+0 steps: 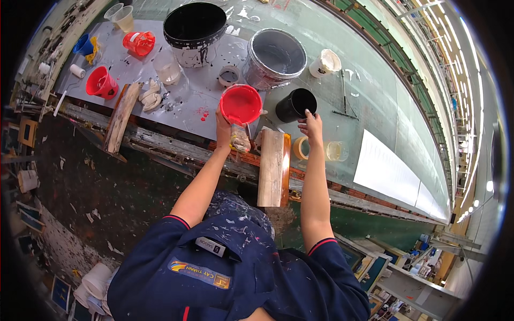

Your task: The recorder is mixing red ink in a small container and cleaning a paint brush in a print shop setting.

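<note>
My left hand (223, 128) is closed on a red cup (241, 101) of red paint, with a paint-stained tool or rag (240, 140) at its front side. My right hand (311, 127) grips the rim of a black cup (289, 107), the fingertips at its edge. Between my forearms a wooden-handled squeegee (270, 176) lies over the front edge of the work table (187, 107), beside a roll of yellow tape (301, 150) and a clear container (335, 151). Behind the cups stand a grey bucket (274, 53) and a small grey pot (229, 77).
At the back left are a large black bucket (193, 51), several red, blue and clear cups (100, 83) and another wooden squeegee (122, 117). To the right, a white cup (325, 67), a thin rod tool (344, 96) and white sheets (385, 171) lie on the long green surface.
</note>
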`<move>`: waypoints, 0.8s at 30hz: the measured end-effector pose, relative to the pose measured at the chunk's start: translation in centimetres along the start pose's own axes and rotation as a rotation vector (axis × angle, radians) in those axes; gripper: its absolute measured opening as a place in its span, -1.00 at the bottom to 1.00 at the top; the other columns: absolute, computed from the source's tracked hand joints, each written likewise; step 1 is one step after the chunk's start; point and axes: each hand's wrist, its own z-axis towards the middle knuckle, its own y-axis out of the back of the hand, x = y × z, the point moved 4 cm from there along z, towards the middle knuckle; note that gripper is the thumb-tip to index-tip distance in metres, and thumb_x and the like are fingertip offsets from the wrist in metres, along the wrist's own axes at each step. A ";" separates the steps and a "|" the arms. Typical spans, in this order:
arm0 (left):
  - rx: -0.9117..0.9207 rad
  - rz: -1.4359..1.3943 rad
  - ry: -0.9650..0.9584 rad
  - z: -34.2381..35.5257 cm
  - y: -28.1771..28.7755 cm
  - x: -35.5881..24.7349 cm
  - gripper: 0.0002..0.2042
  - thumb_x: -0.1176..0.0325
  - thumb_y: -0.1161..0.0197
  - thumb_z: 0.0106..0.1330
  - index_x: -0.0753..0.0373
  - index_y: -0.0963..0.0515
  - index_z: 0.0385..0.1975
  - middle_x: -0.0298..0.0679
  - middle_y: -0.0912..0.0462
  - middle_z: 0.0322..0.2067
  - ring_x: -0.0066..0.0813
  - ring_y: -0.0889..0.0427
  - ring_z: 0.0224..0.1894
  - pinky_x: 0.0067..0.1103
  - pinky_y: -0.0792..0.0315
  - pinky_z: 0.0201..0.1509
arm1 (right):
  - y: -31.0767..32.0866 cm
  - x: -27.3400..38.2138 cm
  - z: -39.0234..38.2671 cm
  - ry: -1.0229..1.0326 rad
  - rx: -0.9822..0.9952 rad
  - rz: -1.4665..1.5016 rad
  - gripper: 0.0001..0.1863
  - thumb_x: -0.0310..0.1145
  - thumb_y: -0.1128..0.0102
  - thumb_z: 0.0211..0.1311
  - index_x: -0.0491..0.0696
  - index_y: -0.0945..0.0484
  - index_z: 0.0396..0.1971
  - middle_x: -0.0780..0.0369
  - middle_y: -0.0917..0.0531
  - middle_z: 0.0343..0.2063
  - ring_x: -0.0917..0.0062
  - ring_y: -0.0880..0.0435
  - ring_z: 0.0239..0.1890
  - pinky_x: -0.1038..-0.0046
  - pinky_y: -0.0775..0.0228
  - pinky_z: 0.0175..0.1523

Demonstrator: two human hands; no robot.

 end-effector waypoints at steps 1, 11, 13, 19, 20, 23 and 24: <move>-0.037 0.069 -0.064 0.1 0.3 -1.4 -0.17 0.26 -0.42 -0.14 0.22 -0.03 0.14 0.01 -0.27 -0.03 -0.06 -0.33 0.02 -0.34 -0.29 0.04 | -0.1 -0.2 0.1 0.004 -0.029 0.040 -0.63 -0.22 -0.03 0.17 -0.09 -0.27 -0.09 0.21 -0.58 -0.56 0.60 -0.53 -0.63 0.62 -0.33 -0.57; -0.036 0.014 -0.053 0.3 1.4 -2.5 -0.18 0.32 -0.42 -0.15 0.22 -0.05 0.12 -0.01 -0.28 -0.02 -0.02 -0.33 0.01 -0.34 -0.27 0.06 | -0.1 7.9 -3.1 0.594 -0.263 -0.310 -0.58 -0.35 0.02 -0.01 -0.08 -0.49 -0.08 0.12 -0.58 -0.62 0.41 -0.58 -0.60 0.41 -0.41 -0.38; -0.053 0.024 0.039 0.2 2.1 -0.5 -0.21 0.43 -0.39 -0.15 0.20 -0.05 0.12 0.00 -0.28 -0.02 0.03 -0.32 0.02 -0.33 -0.27 0.06 | -1.9 14.0 -8.4 0.712 -0.278 -0.652 -0.57 -0.32 0.03 -0.04 0.05 -0.51 -0.07 0.07 -0.58 -0.61 0.28 -0.59 -0.52 0.34 -0.40 -0.27; -0.038 -0.106 0.112 0.0 1.1 -1.5 -0.21 0.58 -0.32 -0.19 0.20 -0.05 0.12 0.03 -0.27 -0.01 0.08 -0.30 0.04 -0.31 -0.26 0.07 | -5.1 19.5 -12.7 0.967 -0.164 -1.119 -0.57 -0.33 0.01 -0.06 0.15 -0.53 -0.09 0.06 -0.59 -0.56 0.22 -0.59 -0.43 0.28 -0.40 -0.26; -0.042 -0.109 0.113 0.2 1.4 -2.6 -0.21 0.58 -0.32 -0.19 0.20 -0.05 0.12 0.03 -0.27 -0.01 0.08 -0.30 0.04 -0.31 -0.26 0.07 | -5.8 19.6 -12.9 1.015 -0.121 -1.188 -0.57 -0.32 0.01 -0.07 0.16 -0.53 -0.10 0.09 -0.60 -0.54 0.24 -0.60 -0.41 0.29 -0.41 -0.24; -0.047 0.000 -0.020 0.7 2.3 -5.2 -0.17 0.58 -0.34 -0.22 0.20 -0.04 0.13 0.03 -0.26 0.00 0.07 -0.29 0.06 -0.30 -0.27 0.08 | -7.8 19.8 -13.6 1.136 -0.072 -1.258 -0.69 -0.35 -0.02 -0.06 0.04 -0.57 -0.24 0.06 -0.60 -0.57 0.22 -0.60 -0.46 0.25 -0.42 -0.31; -0.053 0.022 0.001 0.8 2.5 -5.6 -0.16 0.57 -0.36 -0.24 0.20 -0.04 0.13 0.02 -0.26 0.01 0.07 -0.28 0.07 -0.30 -0.28 0.08 | -8.4 19.8 -13.7 1.143 -0.066 -1.259 -0.69 -0.35 -0.02 -0.06 0.04 -0.57 -0.24 0.06 -0.60 -0.57 0.22 -0.60 -0.46 0.25 -0.42 -0.31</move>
